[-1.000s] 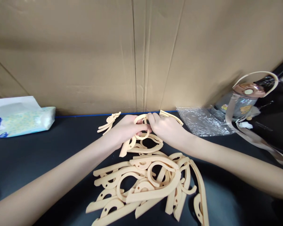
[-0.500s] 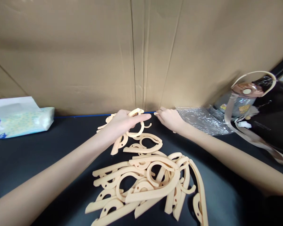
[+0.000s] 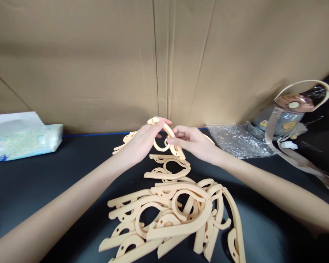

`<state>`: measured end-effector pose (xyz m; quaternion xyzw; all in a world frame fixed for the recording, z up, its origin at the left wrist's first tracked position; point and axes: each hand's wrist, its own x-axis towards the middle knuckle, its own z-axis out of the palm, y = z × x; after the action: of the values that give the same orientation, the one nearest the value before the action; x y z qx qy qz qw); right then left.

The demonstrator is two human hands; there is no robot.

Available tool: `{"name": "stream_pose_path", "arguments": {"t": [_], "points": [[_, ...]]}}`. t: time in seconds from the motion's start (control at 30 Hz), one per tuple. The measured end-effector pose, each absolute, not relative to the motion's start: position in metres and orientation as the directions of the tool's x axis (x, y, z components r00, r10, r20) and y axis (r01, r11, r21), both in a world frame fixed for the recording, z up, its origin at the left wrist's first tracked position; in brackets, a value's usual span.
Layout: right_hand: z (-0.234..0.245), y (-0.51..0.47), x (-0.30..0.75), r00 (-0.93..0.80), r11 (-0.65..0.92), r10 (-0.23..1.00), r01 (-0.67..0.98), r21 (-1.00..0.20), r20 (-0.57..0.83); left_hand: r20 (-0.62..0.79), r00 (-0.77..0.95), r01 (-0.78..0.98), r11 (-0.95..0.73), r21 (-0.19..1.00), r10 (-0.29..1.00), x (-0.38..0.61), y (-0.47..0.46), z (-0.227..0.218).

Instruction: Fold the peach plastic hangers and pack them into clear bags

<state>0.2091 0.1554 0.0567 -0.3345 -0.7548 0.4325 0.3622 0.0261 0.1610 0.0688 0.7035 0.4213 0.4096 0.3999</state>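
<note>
While the hanger (image 3: 169,130) bridges both | left grip (image 3: 144,140) pinches upper end | right grip (image 3: 197,144) pinches arm

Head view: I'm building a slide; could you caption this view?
Left hand and right hand hold a cream folding hanger beyond a pile of others on a black tabletop.

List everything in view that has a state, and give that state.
Held hanger: gripped in both hands
Left hand: closed on the held hanger
Right hand: closed on it too
Hanger pile: loose, overlapping
Clear plastic: wrinkled, lying flat
Bottle: lid on
Patterned pack: lying down
</note>
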Motion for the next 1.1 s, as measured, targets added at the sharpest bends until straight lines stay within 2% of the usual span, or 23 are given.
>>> {"name": "stream_pose_path", "arguments": {"t": [0.07, 0.17, 0.27, 0.33, 0.4, 0.47, 0.53, 0.57, 0.63, 0.7, 0.73, 0.83, 0.9, 0.97, 1.1], "points": [[0.064, 0.158, 0.215, -0.432, 0.372, 0.865, 0.211, -0.904, 0.255, 0.221, 0.316, 0.298, -0.318, 0.900, 0.923, 0.023, 0.158, 0.074], [0.077, 0.166, 0.230, -0.369, 0.382, 0.893, 0.324, -0.865, 0.257, 0.239, 0.200, 0.360, -0.299, 0.884, 0.950, 0.018, 0.155, 0.080], [0.085, 0.172, 0.241, -0.359, 0.463, 0.880, 0.496, -0.735, 0.312, 0.268, 0.140, 0.393, -0.302, 0.869, 0.953, 0.016, 0.155, 0.078], [0.085, 0.170, 0.241, -0.378, 0.544, 0.838, 0.627, -0.557, 0.393, 0.277, 0.173, 0.404, -0.324, 0.856, 0.945, 0.018, 0.154, 0.073], [0.082, 0.165, 0.237, -0.451, 0.625, 0.751, 0.720, -0.300, 0.482, 0.285, 0.233, 0.411, -0.360, 0.838, 0.930, 0.023, 0.150, 0.069], [0.078, 0.158, 0.232, -0.578, 0.676, 0.619, 0.737, 0.014, 0.532, 0.294, 0.294, 0.413, -0.398, 0.819, 0.910, 0.028, 0.146, 0.066], [0.076, 0.151, 0.227, -0.698, 0.661, 0.498, 0.690, 0.296, 0.514, 0.303, 0.333, 0.414, -0.427, 0.804, 0.893, 0.033, 0.142, 0.065], [0.075, 0.148, 0.225, -0.736, 0.645, 0.469, 0.663, 0.380, 0.488, 0.304, 0.345, 0.416, -0.435, 0.799, 0.888, 0.034, 0.140, 0.064], [0.074, 0.144, 0.222, -0.747, 0.615, 0.502, 0.663, 0.427, 0.437, 0.298, 0.361, 0.427, -0.441, 0.790, 0.884, 0.038, 0.137, 0.061], [0.074, 0.144, 0.221, -0.685, 0.592, 0.612, 0.729, 0.344, 0.396, 0.296, 0.348, 0.459, -0.437, 0.773, 0.889, 0.041, 0.131, 0.058], [0.075, 0.146, 0.222, -0.641, 0.589, 0.672, 0.766, 0.256, 0.372, 0.295, 0.335, 0.483, -0.432, 0.762, 0.895, 0.042, 0.129, 0.056], [0.079, 0.158, 0.228, -0.515, 0.575, 0.805, 0.801, -0.169, 0.295, 0.279, 0.297, 0.550, -0.403, 0.732, 0.913, 0.045, 0.124, 0.051], [0.083, 0.169, 0.236, -0.410, 0.502, 0.865, 0.721, -0.477, 0.291, 0.250, 0.275, 0.568, -0.367, 0.737, 0.928, 0.044, 0.130, 0.050], [0.086, 0.180, 0.243, -0.275, 0.411, 0.912, 0.592, -0.693, 0.305, 0.203, 0.236, 0.572, -0.305, 0.762, 0.950, 0.040, 0.145, 0.049], [0.087, 0.191, 0.247, -0.066, 0.296, 0.954, 0.329, -0.897, 0.291, 0.052, 0.177, 0.604, -0.150, 0.783, 0.983, 0.031, 0.187, 0.042]]}}
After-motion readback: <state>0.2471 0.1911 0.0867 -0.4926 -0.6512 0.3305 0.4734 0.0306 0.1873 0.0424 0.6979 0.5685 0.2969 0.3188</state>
